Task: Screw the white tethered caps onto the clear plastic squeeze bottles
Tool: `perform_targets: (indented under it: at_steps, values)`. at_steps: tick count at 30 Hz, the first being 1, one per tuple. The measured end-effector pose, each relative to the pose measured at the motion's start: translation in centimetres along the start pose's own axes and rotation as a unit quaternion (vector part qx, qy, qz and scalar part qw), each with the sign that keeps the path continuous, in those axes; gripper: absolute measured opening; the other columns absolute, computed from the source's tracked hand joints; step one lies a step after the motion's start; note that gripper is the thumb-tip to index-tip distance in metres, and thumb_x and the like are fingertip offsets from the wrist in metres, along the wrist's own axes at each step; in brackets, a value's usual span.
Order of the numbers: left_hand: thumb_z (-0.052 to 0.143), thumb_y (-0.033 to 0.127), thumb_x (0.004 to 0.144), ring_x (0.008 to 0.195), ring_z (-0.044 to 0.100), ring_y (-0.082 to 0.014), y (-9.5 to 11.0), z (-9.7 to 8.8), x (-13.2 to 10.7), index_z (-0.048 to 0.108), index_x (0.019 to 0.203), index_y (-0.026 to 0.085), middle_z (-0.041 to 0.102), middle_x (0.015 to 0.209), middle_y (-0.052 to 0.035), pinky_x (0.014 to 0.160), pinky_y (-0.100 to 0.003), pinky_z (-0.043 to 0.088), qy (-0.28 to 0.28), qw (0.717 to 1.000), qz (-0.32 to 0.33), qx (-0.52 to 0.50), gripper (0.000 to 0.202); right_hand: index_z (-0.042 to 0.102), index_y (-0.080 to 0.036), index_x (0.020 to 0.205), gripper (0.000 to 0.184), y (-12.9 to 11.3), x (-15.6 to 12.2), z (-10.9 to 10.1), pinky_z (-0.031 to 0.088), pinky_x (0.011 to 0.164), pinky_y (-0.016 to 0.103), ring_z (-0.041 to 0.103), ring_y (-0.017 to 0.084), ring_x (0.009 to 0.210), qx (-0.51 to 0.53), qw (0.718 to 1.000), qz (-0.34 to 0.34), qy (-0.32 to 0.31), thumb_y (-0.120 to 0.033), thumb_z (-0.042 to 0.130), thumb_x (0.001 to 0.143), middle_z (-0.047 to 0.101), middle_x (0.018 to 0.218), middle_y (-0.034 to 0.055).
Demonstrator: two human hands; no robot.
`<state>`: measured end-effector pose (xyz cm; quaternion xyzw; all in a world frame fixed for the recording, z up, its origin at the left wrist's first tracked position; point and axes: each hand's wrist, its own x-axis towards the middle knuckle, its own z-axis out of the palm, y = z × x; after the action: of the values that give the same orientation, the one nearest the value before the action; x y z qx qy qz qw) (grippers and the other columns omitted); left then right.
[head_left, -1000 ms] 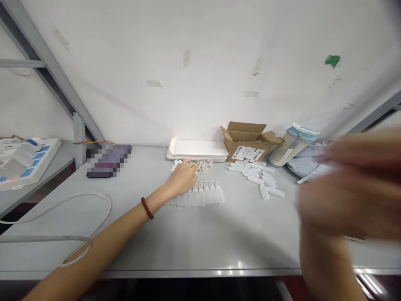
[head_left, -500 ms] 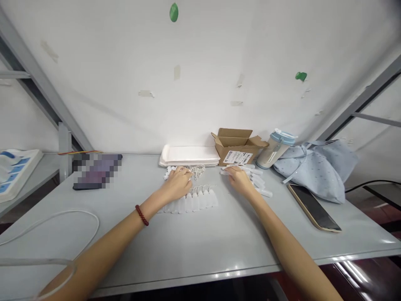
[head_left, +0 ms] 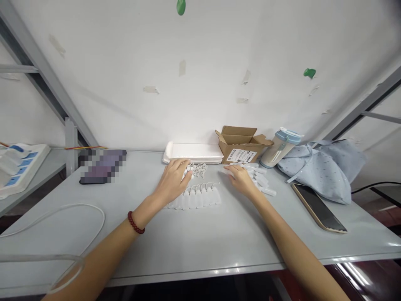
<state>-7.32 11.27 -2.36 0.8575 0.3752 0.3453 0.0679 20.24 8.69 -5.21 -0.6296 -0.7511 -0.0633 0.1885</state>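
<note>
My left hand (head_left: 172, 180), with a red bead bracelet on its wrist, is curled over small white caps (head_left: 188, 169) just behind a row of several small white bottles (head_left: 197, 197) lying on the grey table (head_left: 200, 238). Its fingers pinch a small white piece. My right hand (head_left: 239, 177) rests with fingers reaching onto a loose pile of clear tubes (head_left: 260, 177) to the right of the row. What lies under those fingers is hidden.
A stack of white trays (head_left: 194, 151) and an open cardboard box (head_left: 242, 144) stand at the wall. A blue-lidded cup (head_left: 280, 147), a light blue cloth bag (head_left: 319, 169) and a phone (head_left: 318, 207) lie right. A dark blurred item (head_left: 102, 166) and clear hose (head_left: 56, 225) lie left.
My right hand came down from close to the camera onto the tube pile. My left hand has lifted slightly over the caps. The view shifted a little.
</note>
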Motion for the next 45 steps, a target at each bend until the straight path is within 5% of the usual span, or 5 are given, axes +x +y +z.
perform_targets:
  at_steps: [7,15,23,31,45]
  values:
    - [0.039,0.024,0.091,0.119,0.043,-0.0275,1.2,-0.9,-0.7,0.045,0.128,0.016,0.051,0.127,-0.0122,0.097,-0.048,0.040,0.026,0.999,0.017,0.020,0.038,0.049,-0.021,0.120,0.031,-4.2,-1.0,-1.8,0.050,0.080,0.041,0.060,0.026,0.097,0.109,0.985,-0.086,0.100,-0.018,0.043,0.089,0.062,0.107,0.0114]
    - [0.041,0.020,0.089,0.117,0.044,-0.0296,2.1,-0.1,-1.0,0.044,0.128,0.015,0.051,0.127,-0.0141,0.094,-0.050,0.042,-0.005,0.998,0.049,0.050,0.039,0.045,-0.025,0.124,0.032,-6.5,-2.0,-1.4,0.054,0.073,0.038,0.061,0.022,0.088,0.216,0.966,-0.110,0.092,-0.028,0.044,0.092,0.061,0.105,0.0103]
    - [0.042,0.016,0.088,0.117,0.045,-0.0289,3.7,0.4,-1.6,0.045,0.126,0.013,0.053,0.124,-0.0136,0.094,-0.047,0.043,-0.030,0.994,0.095,0.047,0.038,0.050,-0.025,0.117,0.034,-8.8,-2.7,-2.3,0.055,0.073,0.032,0.062,0.017,0.085,0.437,0.898,-0.032,0.040,-0.030,0.058,0.085,0.062,0.104,0.0069]
    - [0.042,0.014,0.088,0.115,0.048,-0.0261,4.1,0.4,-1.8,0.047,0.123,0.013,0.055,0.121,-0.0128,0.095,-0.044,0.044,-0.003,0.993,0.115,0.023,0.035,0.053,-0.024,0.115,0.034,-8.4,-2.5,-1.8,0.056,0.072,0.032,0.063,0.018,0.085,0.441,0.897,0.007,0.043,-0.031,0.060,0.083,0.063,0.099,0.0059]
    - [0.045,0.012,0.087,0.112,0.052,-0.0262,4.5,0.6,-2.0,0.051,0.119,0.011,0.056,0.121,-0.0141,0.092,-0.044,0.046,0.017,0.988,0.152,0.010,0.032,0.056,-0.023,0.118,0.033,-8.1,-2.3,-1.6,0.055,0.073,0.033,0.062,0.018,0.087,0.416,0.907,-0.020,0.066,-0.029,0.057,0.086,0.066,0.098,0.0066]
